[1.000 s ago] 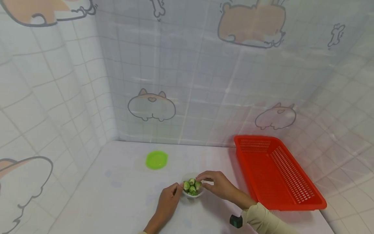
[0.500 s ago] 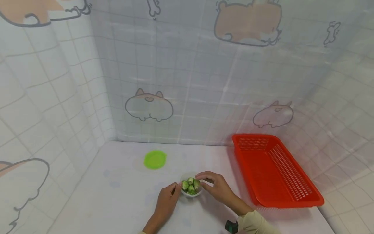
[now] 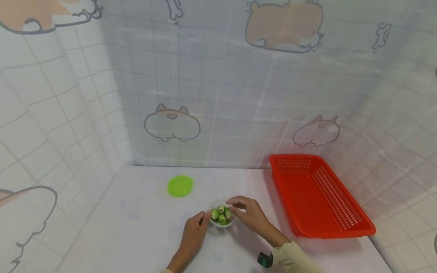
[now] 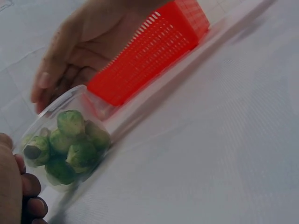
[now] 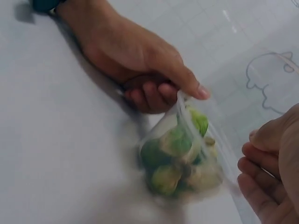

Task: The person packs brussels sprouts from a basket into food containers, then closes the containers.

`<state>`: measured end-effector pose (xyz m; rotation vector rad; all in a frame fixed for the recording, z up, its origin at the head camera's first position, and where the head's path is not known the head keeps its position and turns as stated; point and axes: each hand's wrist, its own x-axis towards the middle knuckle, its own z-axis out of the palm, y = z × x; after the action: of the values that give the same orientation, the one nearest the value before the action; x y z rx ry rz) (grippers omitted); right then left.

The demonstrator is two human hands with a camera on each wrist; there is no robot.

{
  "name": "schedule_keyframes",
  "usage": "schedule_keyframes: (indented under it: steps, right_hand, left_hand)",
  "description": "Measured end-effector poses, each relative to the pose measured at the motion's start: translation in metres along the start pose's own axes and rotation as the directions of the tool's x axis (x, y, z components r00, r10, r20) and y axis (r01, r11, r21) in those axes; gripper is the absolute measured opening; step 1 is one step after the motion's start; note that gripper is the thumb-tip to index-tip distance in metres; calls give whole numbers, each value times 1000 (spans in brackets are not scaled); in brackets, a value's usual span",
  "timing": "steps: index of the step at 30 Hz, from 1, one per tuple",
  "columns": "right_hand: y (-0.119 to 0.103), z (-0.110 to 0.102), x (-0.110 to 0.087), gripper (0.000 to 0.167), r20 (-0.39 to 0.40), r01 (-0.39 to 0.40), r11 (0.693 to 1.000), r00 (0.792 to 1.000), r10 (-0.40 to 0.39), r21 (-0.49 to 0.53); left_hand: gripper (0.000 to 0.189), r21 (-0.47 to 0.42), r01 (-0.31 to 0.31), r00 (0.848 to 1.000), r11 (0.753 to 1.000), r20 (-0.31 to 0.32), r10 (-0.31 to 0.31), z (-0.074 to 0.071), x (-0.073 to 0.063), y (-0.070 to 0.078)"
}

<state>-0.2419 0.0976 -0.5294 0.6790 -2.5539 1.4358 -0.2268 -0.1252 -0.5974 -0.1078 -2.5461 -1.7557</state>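
Note:
A clear plastic tub with several Brussels sprouts inside stands near the front middle of the white table. My left hand holds its left side: in the right wrist view the thumb lies over the rim, with the other fingers curled below it on the outside. On the opposite side is my right hand, its fingers loosely bent around the rim in the head view. Seen from the right wrist, the right hand is beside the tub with nothing in its fingers. Both forearms show light sleeves.
A round bright green lid lies on the table behind and left of the tub. To the right is a large red slotted plastic basket without contents. Curtain-like sheets with cartoon dogs and bones enclose the table at the back and sides.
The head view has shifted a little, so the scene slides slightly left. My right hand rises a touch relative to the tub; the left hand keeps its hold.

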Motion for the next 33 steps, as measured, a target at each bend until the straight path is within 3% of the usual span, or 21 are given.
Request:
schedule_keyframes:
  steps: [6, 11, 18, 21, 24, 28, 33]
  right_hand:
    - [-16, 16, 28, 19, 29, -70, 997, 997, 70, 13]
    - [-31, 31, 61, 17, 98, -113, 993, 988, 117, -42]
    - [-33, 51, 100, 17, 128, -131, 973, 979, 157, -191]
    - [-32, 58, 114, 22, 146, -139, 963, 974, 175, -230]
    - [-33, 64, 126, 34, 191, -163, 953, 958, 215, -256]
    - [-32, 75, 142, 50, 240, -275, 931, 913, 331, -238]
    - [-31, 85, 155, 59, 253, -396, 892, 860, 443, -217]
  left_hand:
    - [53, 5, -54, 996, 999, -66, 54, -4, 7, -2]
    - [50, 20, -103, 989, 994, -107, 105, -17, 20, -3]
    - [32, 145, -179, 964, 973, -175, 203, -58, 56, -4]
    - [26, 237, -176, 959, 956, -178, 221, -80, 73, -8]
    - [28, 352, -152, 960, 924, -171, 224, -101, 88, -15]
    - [37, 480, -104, 972, 871, -135, 191, -123, 105, -26]
    - [46, 556, -80, 983, 827, -95, 159, -136, 119, -39]
